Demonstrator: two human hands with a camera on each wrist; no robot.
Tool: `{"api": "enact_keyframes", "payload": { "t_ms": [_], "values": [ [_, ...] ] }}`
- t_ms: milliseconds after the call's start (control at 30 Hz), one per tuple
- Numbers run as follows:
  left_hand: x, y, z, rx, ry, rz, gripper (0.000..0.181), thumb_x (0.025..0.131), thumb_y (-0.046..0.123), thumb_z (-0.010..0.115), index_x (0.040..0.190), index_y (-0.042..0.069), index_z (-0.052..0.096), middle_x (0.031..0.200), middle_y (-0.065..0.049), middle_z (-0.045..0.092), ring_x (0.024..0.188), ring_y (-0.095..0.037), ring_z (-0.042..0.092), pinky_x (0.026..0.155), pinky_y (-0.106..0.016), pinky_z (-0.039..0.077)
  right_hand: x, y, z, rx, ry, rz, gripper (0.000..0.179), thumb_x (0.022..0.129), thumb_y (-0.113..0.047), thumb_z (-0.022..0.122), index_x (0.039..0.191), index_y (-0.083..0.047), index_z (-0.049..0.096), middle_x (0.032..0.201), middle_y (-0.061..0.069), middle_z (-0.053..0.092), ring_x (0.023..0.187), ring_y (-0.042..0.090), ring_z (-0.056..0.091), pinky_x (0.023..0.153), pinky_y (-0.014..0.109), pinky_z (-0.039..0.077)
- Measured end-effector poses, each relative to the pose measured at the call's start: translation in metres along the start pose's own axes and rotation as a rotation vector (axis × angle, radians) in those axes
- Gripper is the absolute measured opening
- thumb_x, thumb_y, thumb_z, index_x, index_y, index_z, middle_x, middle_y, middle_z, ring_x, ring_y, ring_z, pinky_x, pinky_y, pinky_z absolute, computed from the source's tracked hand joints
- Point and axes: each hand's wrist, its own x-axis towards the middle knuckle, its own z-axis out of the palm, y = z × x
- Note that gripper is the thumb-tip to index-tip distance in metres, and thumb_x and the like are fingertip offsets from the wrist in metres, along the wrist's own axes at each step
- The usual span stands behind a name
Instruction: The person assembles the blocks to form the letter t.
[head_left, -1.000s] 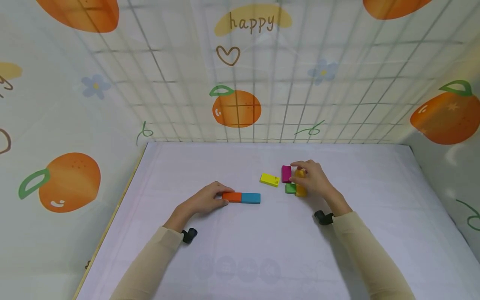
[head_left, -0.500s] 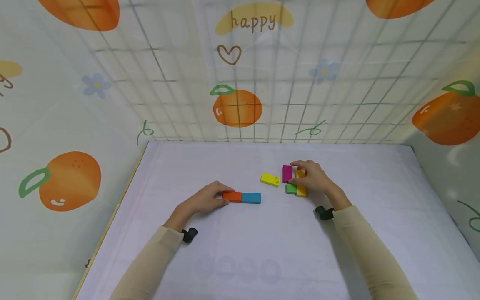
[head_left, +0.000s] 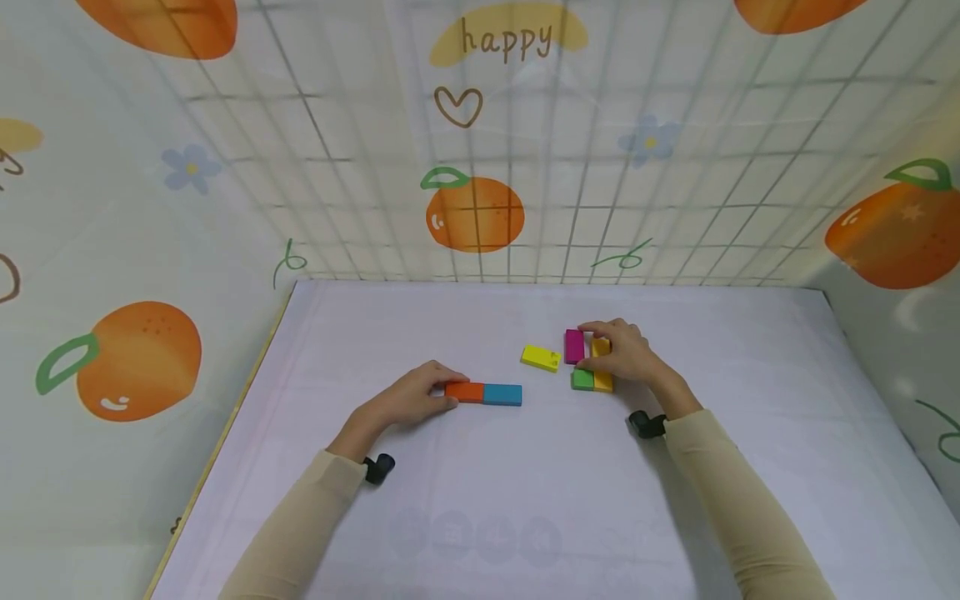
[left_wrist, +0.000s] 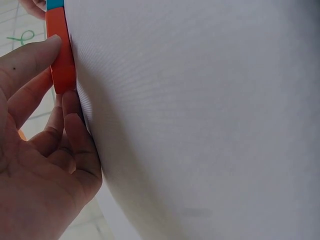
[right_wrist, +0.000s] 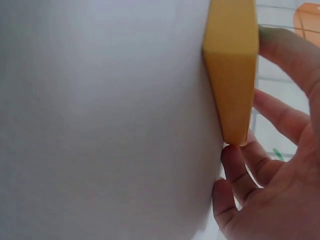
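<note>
My left hand (head_left: 412, 395) pinches the left end of an orange toy block (head_left: 465, 392); the left wrist view shows the thumb on its side. A blue block (head_left: 503, 395) lies end to end with the orange one. On the right, my right hand (head_left: 624, 353) pinches a magenta block (head_left: 574, 347) between thumb and index finger at its near and far ends. Those fingers reach over an amber block (head_left: 603, 381), which fills the foreground in the right wrist view. A small green block (head_left: 582, 380) sits against the amber one, just below the magenta block.
A bright yellow block (head_left: 541, 358) with a small mark lies slightly askew, left of the magenta one. All the blocks are on a white-covered table (head_left: 480, 475). Printed cloth walls (head_left: 375, 192) with oranges and grid lines stand behind and at both sides.
</note>
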Motion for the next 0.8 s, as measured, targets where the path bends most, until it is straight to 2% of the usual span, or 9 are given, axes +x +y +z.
{"api": "enact_keyframes", "payload": {
  "t_ms": [333, 800],
  "values": [
    [0.0030, -0.0040, 0.0011, 0.013, 0.000, -0.002, 0.039, 0.096, 0.020, 0.070, 0.134, 0.024, 0.065, 0.121, 0.004, 0.056, 0.106, -0.014, 0.051, 0.093, -0.035, 0.044, -0.0003, -0.0006, -0.0008, -0.012, 0.036, -0.037, 0.066, 0.082, -0.034, 0.082, 0.140, -0.013, 0.057, 0.125, 0.019, 0.052, 0.113, 0.038, 0.039, 0.090, 0.056, 0.034],
    [0.0011, -0.0028, 0.0014, -0.011, -0.002, -0.017, 0.039, 0.096, 0.020, 0.071, 0.134, 0.024, 0.065, 0.122, 0.003, 0.056, 0.107, -0.015, 0.051, 0.094, -0.036, 0.044, -0.0040, -0.0056, -0.0012, -0.020, 0.070, -0.045, 0.065, 0.083, -0.034, 0.081, 0.139, -0.012, 0.058, 0.127, 0.020, 0.053, 0.114, 0.038, 0.040, 0.091, 0.057, 0.033]
  ]
}}
